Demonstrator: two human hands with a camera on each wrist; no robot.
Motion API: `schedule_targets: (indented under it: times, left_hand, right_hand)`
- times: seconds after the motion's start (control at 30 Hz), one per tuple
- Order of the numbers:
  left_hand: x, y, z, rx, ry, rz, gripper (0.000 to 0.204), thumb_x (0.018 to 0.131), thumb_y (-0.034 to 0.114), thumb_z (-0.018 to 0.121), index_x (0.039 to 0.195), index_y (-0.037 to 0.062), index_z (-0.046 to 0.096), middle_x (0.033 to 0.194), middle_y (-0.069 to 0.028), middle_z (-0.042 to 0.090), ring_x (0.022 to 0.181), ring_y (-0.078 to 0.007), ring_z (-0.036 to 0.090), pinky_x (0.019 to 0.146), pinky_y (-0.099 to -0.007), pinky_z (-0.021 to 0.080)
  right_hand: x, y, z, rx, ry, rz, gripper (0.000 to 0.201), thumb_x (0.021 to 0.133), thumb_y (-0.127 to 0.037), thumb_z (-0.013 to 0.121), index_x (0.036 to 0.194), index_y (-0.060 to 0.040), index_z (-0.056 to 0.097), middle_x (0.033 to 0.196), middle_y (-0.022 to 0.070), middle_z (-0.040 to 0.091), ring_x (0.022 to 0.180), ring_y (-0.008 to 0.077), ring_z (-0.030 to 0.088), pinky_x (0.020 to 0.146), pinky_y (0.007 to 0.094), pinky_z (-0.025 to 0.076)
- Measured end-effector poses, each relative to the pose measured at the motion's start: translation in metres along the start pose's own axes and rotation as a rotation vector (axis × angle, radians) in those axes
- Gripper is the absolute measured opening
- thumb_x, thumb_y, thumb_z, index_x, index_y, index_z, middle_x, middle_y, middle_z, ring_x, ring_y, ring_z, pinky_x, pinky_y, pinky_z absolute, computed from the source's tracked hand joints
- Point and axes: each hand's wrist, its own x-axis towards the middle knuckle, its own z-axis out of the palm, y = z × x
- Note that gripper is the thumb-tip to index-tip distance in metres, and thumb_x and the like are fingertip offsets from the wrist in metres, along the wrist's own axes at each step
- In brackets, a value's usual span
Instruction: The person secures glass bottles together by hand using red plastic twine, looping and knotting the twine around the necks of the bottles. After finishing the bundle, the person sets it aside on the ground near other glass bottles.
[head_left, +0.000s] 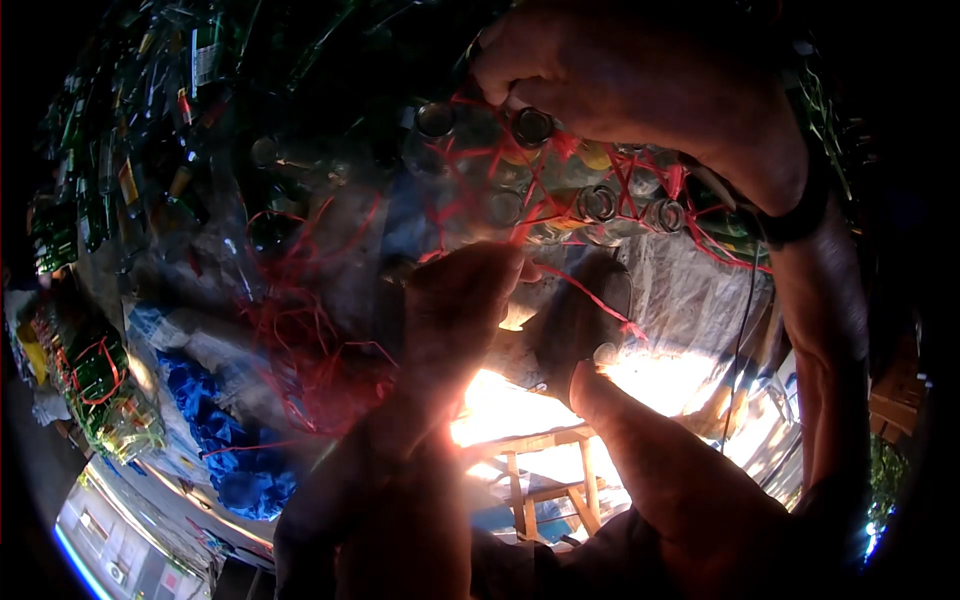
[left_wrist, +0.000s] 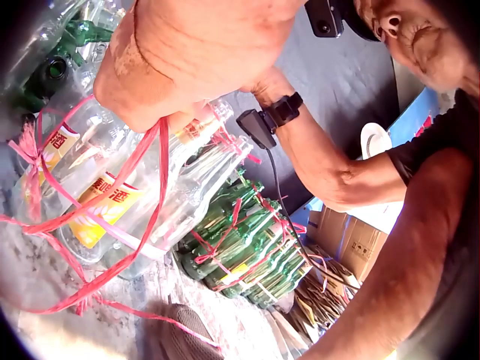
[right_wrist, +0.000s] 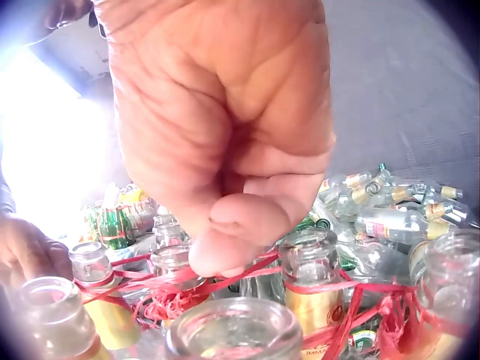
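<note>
Clear glass bottles with yellow labels (left_wrist: 107, 210) stand bundled together, red plastic twine (right_wrist: 352, 289) laced round their necks. My left hand (head_left: 465, 290) (left_wrist: 199, 56) grips a strand of the twine at the near side of the bundle, with a loose tail hanging past it. On the far side, my right hand (head_left: 590, 75) (right_wrist: 232, 135) reaches over the bottle necks, its fingers curled and the fingertips pinching the red twine between two necks in the right wrist view.
Green bottles tied with twine (left_wrist: 240, 247) stand beside the bundle. Loose bottles (right_wrist: 405, 217) are piled beyond. A tangle of red twine (head_left: 310, 340) and blue plastic (head_left: 220, 430) lie left; a wooden stool (head_left: 545, 480) is near the legs.
</note>
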Motion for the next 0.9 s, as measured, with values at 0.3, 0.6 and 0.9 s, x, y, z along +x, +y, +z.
schedule_targets:
  times: [0.3,0.6,0.9]
  left_hand:
    - [-0.002,-0.001,-0.01,-0.064,-0.009,0.029,0.011,0.103,0.01,0.071,0.106,0.0046,0.079,0.094,-0.0006,0.077,0.086,-0.003,0.062,0.077,-0.0236,0.047]
    - [-0.005,0.006,-0.01,0.025,0.039,0.011,0.013,0.102,0.011,0.07,0.104,0.0016,0.079,0.095,-0.0051,0.078,0.091,-0.0083,0.068,0.084,-0.0272,0.053]
    - [-0.008,0.015,-0.008,0.299,0.001,0.205,0.021,0.105,0.013,0.063,0.093,-0.0009,0.074,0.058,0.0092,0.042,0.055,0.0,0.036,0.054,-0.0244,0.029]
  right_hand:
    - [-0.029,-0.021,0.03,-0.116,0.027,0.223,0.04,0.087,-0.015,0.08,0.122,-0.0037,0.064,0.113,0.0133,0.065,0.103,0.028,0.065,0.09,0.0407,0.057]
    - [-0.057,-0.057,0.07,-0.279,0.316,0.334,0.082,0.074,-0.016,0.088,0.149,-0.0066,0.057,0.143,0.0155,0.06,0.127,0.0371,0.061,0.108,0.0455,0.051]
    - [-0.057,-0.054,0.08,-0.295,0.427,0.351,0.075,0.072,-0.012,0.088,0.143,-0.0072,0.063,0.138,0.0154,0.065,0.119,0.0347,0.065,0.1,0.0433,0.056]
